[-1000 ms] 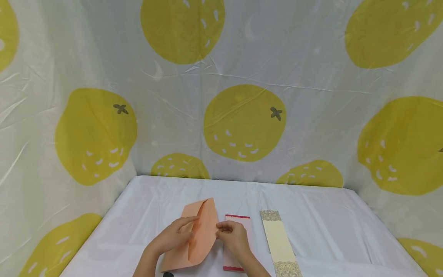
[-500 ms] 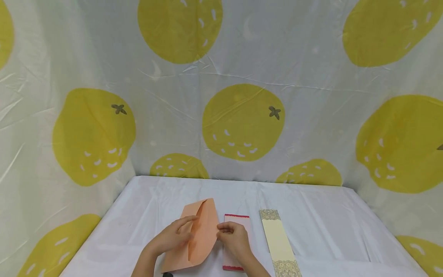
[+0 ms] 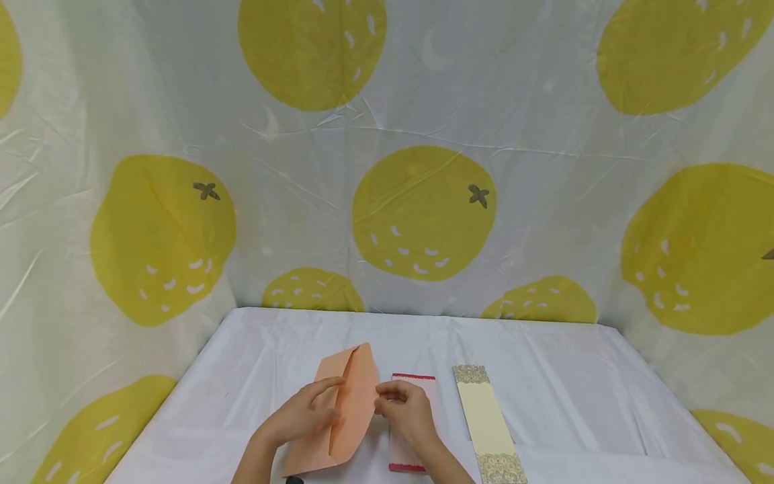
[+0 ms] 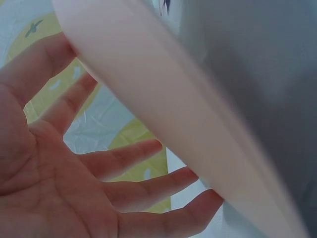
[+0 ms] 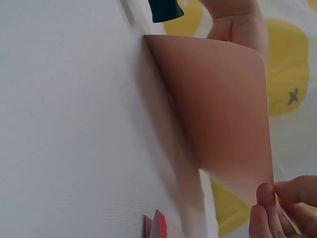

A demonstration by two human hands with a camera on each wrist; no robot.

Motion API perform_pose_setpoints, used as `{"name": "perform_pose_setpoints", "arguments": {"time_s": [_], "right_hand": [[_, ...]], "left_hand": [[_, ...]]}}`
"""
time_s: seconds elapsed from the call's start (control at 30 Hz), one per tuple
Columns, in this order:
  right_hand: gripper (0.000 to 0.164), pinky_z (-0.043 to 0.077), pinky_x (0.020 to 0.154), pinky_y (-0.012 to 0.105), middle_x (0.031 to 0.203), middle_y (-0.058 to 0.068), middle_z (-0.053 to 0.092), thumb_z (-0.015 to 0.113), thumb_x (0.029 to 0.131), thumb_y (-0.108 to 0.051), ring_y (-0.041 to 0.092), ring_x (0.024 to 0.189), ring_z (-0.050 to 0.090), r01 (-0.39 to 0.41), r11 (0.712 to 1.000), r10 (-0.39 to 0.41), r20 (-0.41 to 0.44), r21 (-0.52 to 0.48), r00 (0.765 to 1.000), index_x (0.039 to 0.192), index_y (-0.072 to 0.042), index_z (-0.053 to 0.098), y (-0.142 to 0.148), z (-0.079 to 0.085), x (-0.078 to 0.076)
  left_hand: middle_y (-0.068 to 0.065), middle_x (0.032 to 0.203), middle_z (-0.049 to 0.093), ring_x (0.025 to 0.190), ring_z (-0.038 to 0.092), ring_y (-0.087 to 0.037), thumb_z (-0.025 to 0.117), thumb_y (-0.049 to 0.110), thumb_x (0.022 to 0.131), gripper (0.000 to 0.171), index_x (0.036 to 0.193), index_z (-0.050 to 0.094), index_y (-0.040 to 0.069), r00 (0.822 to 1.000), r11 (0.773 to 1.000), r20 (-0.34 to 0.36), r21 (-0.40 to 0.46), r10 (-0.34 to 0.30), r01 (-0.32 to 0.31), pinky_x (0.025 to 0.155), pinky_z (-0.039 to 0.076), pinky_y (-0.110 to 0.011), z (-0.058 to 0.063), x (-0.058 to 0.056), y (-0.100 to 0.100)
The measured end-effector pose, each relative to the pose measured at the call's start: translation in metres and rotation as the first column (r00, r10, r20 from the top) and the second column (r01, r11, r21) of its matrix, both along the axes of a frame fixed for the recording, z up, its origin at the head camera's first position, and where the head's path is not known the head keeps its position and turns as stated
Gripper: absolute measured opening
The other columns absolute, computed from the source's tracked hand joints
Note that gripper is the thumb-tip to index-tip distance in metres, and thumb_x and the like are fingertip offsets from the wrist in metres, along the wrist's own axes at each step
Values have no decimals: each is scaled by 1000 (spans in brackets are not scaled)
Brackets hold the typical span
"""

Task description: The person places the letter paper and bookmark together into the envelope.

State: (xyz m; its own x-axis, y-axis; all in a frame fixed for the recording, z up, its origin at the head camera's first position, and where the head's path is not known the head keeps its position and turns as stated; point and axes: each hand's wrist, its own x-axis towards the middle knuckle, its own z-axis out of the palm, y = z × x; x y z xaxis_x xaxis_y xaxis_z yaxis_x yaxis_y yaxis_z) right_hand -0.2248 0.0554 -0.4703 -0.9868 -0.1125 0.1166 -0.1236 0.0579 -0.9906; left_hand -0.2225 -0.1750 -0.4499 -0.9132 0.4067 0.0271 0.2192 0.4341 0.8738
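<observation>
Curtain printed with yellow fruit behind far edge of white table, with cloth stretching well out left and right. At near centre, tilted up, peach envelope; well to its right, cream card; between, partly covered, pink card. Spread-fingered against envelope, left hand; pinching its right edge, right hand; both reaching in from near side, angled inward.

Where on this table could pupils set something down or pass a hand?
On the table, the widest bare patch runs from the cream strip to the right edge. More lies left of the peach envelope, and behind these toward the curtain. Crowded: front centre, where left hand, right hand, envelope and pink strip bunch; the strips leave a narrow gap.
</observation>
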Motion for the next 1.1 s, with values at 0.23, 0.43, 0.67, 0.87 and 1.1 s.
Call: {"name": "perform_pose_setpoints", "arguments": {"time_s": [0.23, 0.43, 0.67, 0.87, 1.1], "right_hand": [[26, 56, 64, 33, 86, 11, 69, 69, 90, -12, 25, 71, 69, 9, 1000, -10, 16, 25, 1000, 107, 8, 67, 8, 15, 0], [27, 54, 63, 31, 91, 15, 71, 65, 93, -19, 20, 70, 68, 96, 990, -98, 15, 99, 995, 108, 3, 67, 27, 14, -6], [22, 52, 63, 29, 84, 11, 69, 66, 91, -14, 18, 69, 67, 231, 937, -237, -6, 263, 971, 105, 4, 67, 55, 7, -11], [20, 50, 62, 29, 77, 2, 65, 66, 87, -10, 15, 65, 63, 269, 889, -306, 45, 371, 951, 101, 5, 67, 72, 0, -14], [20, 47, 58, 31, 73, 3, 62, 69, 80, -12, 14, 63, 58, 234, 842, -296, 55, 486, 953, 92, 3, 65, 80, -10, -13]], "left_hand": [[-20, 144, 44, 136, 32, -45, 70, 26, 90, 55, 139, 53, 8, 1000, 1000, -28, -13, 2, -2, 102, 27, -67, -2, -1, 2], [-20, 143, 45, 135, 33, -45, 70, 27, 90, 55, 139, 54, 9, 999, 999, -32, -37, 14, -15, 102, 27, -67, 0, 1, 3], [-19, 144, 44, 135, 32, -45, 71, 27, 89, 55, 139, 54, 13, 999, 998, -24, -53, 28, -29, 102, 27, -68, 2, 3, 2], [-17, 145, 44, 136, 31, -45, 72, 29, 88, 56, 139, 54, 15, 999, 998, -10, -57, 37, -38, 101, 28, -68, 1, 4, 0], [-17, 145, 43, 136, 29, -45, 71, 30, 89, 56, 140, 53, 15, 999, 998, -5, -51, 31, -31, 100, 28, -68, -2, 3, 1]]}}
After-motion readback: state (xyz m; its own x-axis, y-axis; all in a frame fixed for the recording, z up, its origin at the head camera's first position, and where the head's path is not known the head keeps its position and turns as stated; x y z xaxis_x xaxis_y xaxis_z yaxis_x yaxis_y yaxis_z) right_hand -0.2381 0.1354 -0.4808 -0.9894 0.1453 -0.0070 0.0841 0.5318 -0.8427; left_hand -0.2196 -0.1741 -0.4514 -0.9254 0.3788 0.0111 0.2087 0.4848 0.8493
